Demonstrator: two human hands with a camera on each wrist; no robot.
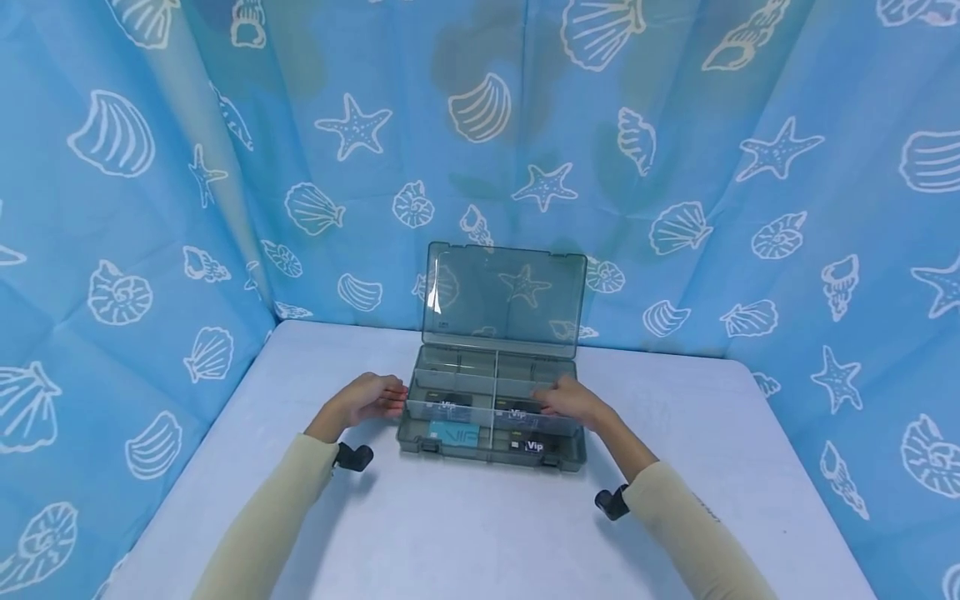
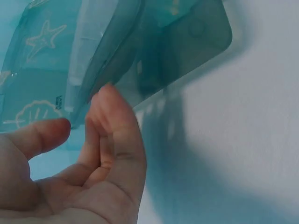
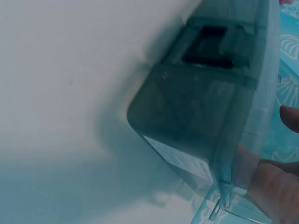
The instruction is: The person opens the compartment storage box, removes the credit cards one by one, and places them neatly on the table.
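Observation:
A translucent grey-green divided plastic box [image 1: 491, 450] lies on the table with its lid [image 1: 506, 300] raised at the back. A teal VIP card [image 1: 454, 433] is in the front left compartment, and a black Vip card [image 1: 534, 443] in the front right. Two more dark Vip cards, one at left [image 1: 448, 402] and one at right [image 1: 517, 408], lie in the middle row. My left hand [image 1: 373, 397] is beside the left wall, thumb and fingers apart. My right hand [image 1: 570, 402] reaches over the right wall above the middle row; its thumb [image 3: 290, 118] stands apart from the fingers.
The box stands on a white-covered table [image 1: 480, 533] near its back edge. Blue curtains [image 1: 480, 167] printed with shells and starfish hang behind and on both sides. A black wrist camera [image 1: 352, 457] is at the left wrist, another camera [image 1: 612, 502] at the right.

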